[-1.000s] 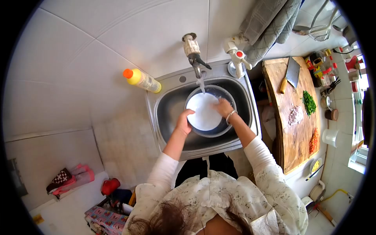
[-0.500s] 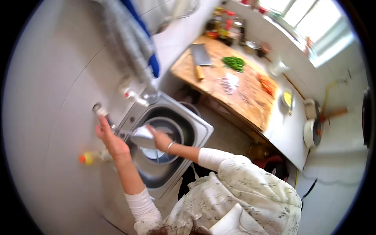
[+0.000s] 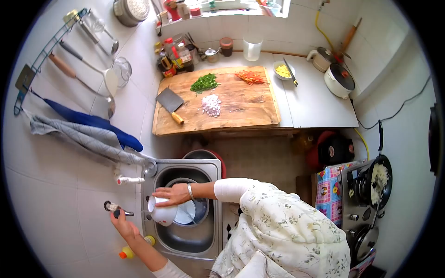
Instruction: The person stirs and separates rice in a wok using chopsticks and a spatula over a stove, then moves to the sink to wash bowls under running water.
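The right hand [image 3: 174, 194] holds the white bowl [image 3: 163, 216] tilted partly over the basin [image 3: 202, 214] in the sink [image 3: 185, 243], where a firm grip should prevent slipping, while the left hand [image 3: 123, 226] meets the faucet [image 3: 128, 214], best handled lightly, its fingers' closure hard to tell.

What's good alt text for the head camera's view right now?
A person's right hand holds a white bowl tilted over a steel sink, the left hand at the faucet. Nearby, a wooden cutting board bears a cleaver, chopped greens, a white heap and an orange-red heap.
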A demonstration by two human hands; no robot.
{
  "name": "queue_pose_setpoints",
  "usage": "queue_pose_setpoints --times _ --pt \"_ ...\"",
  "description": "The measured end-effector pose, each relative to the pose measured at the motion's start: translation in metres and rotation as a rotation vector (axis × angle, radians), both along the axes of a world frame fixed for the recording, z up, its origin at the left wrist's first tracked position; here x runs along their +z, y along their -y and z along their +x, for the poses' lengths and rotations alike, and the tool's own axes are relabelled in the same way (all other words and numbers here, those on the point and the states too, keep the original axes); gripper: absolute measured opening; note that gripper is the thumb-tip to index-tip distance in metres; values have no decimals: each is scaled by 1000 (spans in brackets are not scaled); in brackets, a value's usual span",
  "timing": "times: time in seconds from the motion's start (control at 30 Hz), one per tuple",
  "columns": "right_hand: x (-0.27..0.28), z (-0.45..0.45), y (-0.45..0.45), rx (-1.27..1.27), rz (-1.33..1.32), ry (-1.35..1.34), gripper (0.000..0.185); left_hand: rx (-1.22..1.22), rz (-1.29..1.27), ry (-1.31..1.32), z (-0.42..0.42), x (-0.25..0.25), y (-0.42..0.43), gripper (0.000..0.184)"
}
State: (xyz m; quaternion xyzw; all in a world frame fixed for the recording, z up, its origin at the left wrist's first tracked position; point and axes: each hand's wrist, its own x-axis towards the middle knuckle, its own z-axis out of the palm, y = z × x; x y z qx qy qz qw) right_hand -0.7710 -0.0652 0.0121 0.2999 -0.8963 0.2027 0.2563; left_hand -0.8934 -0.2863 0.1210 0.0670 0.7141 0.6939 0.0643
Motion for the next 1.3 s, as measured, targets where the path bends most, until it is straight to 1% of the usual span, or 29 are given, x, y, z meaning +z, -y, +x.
queue_pose_setpoints --times 0.07,0.1,0.2,0.23,0.3,0.37,0.4,0.43,0.5,0.53,0.57,0.6,0.63,0.7,0.73,0.8,0.83,0.9,0.97,1.03,1.1,1.17,1.23,1.3 --pt "-4 8 7 -27 -46 1 57 18 -22 25 2 4 0 25" --pt "-4 11 10 -67 8 107 59 26 -29 38 3 5 -1 26" --pt "-10 32 15 -144 -132 107 57 21 -49 36 -2 5 0 27" --pt "-11 40 15 -197 -150 241 54 20 -51 40 1 4 1 27" --pt "-13 54 11 -262 -193 372 54 24 -63 28 1 4 3 26" --pt "-24 71 11 -353 -421 364 57 18 -86 17 3 12 -3 26" --pt "-21 78 10 -412 -577 499 61 11 -105 18 11 22 -6 26" --pt "-41 79 11 -505 -813 395 63 3 -124 21 16 26 -10 26" --pt "-16 110 -27 -390 -1651 1060 61 68 -141 -16 19 16 1 29" --pt "-16 129 -48 -365 -1748 987 59 100 -146 -39 19 11 7 31" --pt "-18 153 -69 -338 -1838 910 56 156 -155 -94 30 6 9 28" --pt "-22 183 -90 -326 -1976 825 46 213 -167 -148 41 2 9 26" --pt "-25 211 -116 -422 -2140 855 35 276 -173 -198 52 -4 8 26" --pt "-37 278 -170 -624 -2219 692 29 346 -194 -212 74 -18 -17 27" --pt "-32 309 -198 -773 -2259 602 28 372 -199 -184 88 -26 -33 28" --pt "-49 368 -261 -1061 -2201 380 26 398 -185 -87 109 -49 -69 29" --pt "-54 394 -294 -1177 -2150 274 27 398 -187 -16 120 -63 -91 29" --pt "-77 436 -364 -1484 -2127 26 31 408 -174 135 144 -92 -130 30" --pt "-84 469 -430 -1462 -2129 -59 36 415 -168 296 166 -119 -164 32" --pt "-103 495 -495 -1535 -2215 -90 37 442 -148 422 182 -141 -178 33" --pt "-118 502 -547 -1547 -2254 -288 37 512 -133 529 195 -159 -172 34" --pt "-161 513 -609 -1330 -2370 -368 36 636 -107 594 220 -168 -136 36" --pt "-183 521 -654 -1249 -2322 -192 36 739 -128 615 243 -179 -112 37" --pt "-189 527 -682 -1263 -2182 45 37 816 -271 590 260 -191 -99 38"
